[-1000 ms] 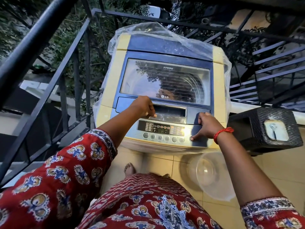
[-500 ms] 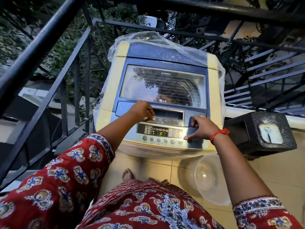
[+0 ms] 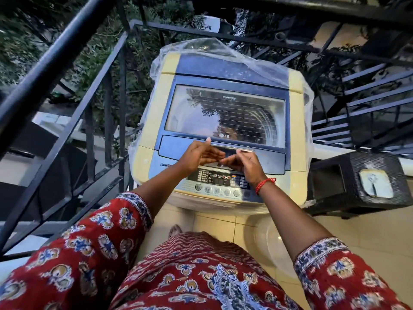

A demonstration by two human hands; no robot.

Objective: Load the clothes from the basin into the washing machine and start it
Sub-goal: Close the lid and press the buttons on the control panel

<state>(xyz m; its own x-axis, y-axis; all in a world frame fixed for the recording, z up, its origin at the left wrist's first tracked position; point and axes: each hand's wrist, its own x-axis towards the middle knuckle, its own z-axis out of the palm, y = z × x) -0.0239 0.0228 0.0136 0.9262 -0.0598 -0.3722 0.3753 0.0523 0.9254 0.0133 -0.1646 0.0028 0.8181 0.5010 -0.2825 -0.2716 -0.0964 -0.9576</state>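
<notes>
Yellow and blue, the washing machine [image 3: 223, 135] stands right before both hands, lid down; the left hand [image 3: 197, 156] and right hand [image 3: 242, 163] hover together over the lid's handle, just beyond the control panel [image 3: 223, 179], fingers straight and loose, gripping nothing; a clear basin [image 3: 271, 249] sits on the floor below the right forearm.

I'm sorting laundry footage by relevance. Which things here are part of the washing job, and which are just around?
Job:
washer
lid, closed
control panel, lit
basin, on the floor
left hand and right hand, open, over the lid handle

Lying about:
plastic cover on the washer's back
black wicker stand
railing
</notes>
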